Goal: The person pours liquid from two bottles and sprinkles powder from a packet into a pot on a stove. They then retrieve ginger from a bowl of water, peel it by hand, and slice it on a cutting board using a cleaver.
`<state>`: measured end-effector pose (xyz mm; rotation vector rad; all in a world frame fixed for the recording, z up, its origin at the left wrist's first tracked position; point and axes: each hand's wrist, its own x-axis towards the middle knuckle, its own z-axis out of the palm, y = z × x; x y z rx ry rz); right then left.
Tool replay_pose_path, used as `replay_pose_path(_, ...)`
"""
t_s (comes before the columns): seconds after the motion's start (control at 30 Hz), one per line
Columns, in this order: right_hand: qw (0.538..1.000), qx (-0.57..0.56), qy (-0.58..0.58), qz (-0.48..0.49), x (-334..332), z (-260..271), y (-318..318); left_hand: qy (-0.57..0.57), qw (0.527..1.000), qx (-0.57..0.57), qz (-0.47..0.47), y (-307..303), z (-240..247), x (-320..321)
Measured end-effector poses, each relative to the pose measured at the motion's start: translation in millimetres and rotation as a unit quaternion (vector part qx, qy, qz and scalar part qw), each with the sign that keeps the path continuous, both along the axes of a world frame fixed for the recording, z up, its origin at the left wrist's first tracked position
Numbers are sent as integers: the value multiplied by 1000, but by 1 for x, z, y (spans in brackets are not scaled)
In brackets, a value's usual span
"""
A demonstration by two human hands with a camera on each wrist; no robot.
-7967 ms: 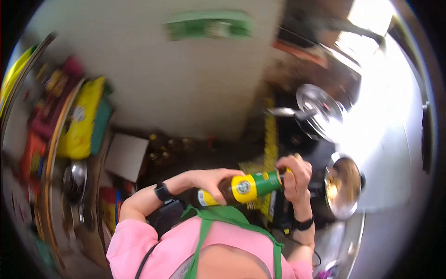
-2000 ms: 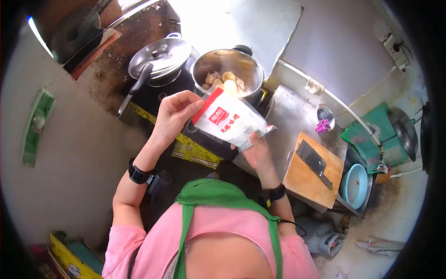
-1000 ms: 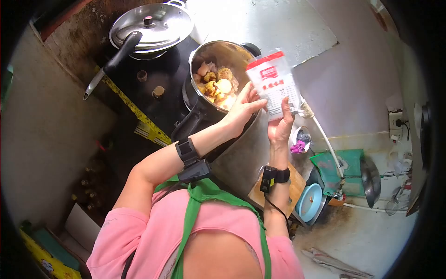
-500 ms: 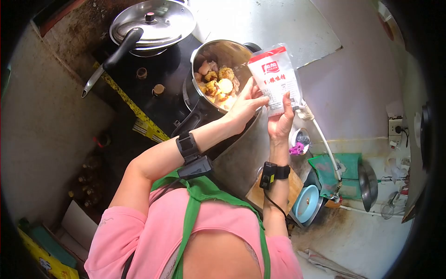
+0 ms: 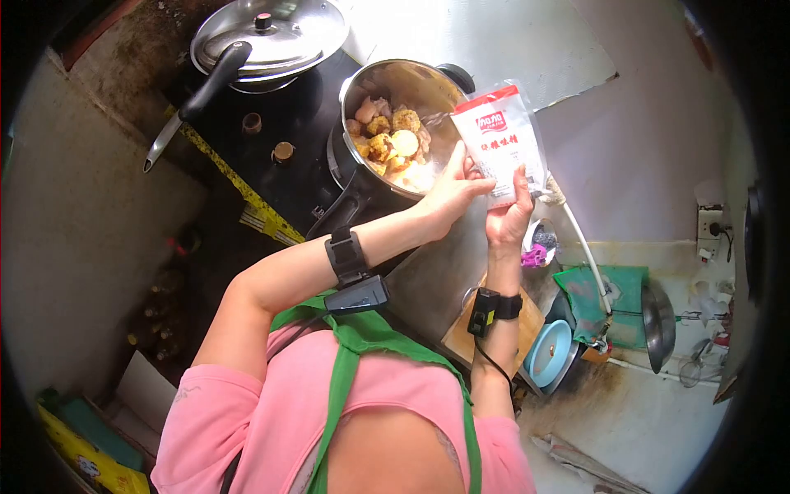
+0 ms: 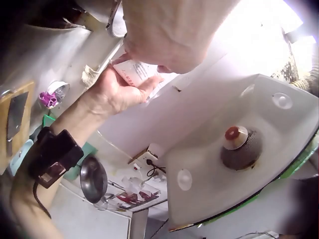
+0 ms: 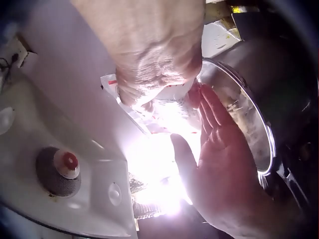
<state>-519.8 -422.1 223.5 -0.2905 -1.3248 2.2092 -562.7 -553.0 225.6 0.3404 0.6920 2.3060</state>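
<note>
While the packet is held up off the worktop, just beside the pot's right rim, we see the right hand gripping its lower end, thumb over the printed front. The left hand has its fingers nearly straight, at the packet's side edge; we cannot tell how much it supports. Inside the uncovered pot, on the right edge of the black stove, we make out golden and pale food chunks. Toward the stove's far edge sits a lidded pan, its long handle jutting over the left edge. At the worktop's right end we find a wooden board bearing a cleaver, near a blue basin.
</note>
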Motion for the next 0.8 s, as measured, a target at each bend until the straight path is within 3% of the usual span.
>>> replay_pose_path(0.4, 999, 19, -25, -28, 16, -3, 6, -40, 999, 6, -15, 12, -13, 8)
replay_pose_path(0.57, 1000, -1, -18, -16, 1, 4, 1, 9, 1000, 1, -7, 6, -7, -5)
replay_pose_path(0.67, 1000, -6, 0, -15, -15, 2, 3, -50, 998, -31, 21, 5, -1, -12)
replay_pose_path(0.8, 1000, 0, -3, -13, -29, 1, -3, -21, 999, -4, 25, 0, 4, -27)
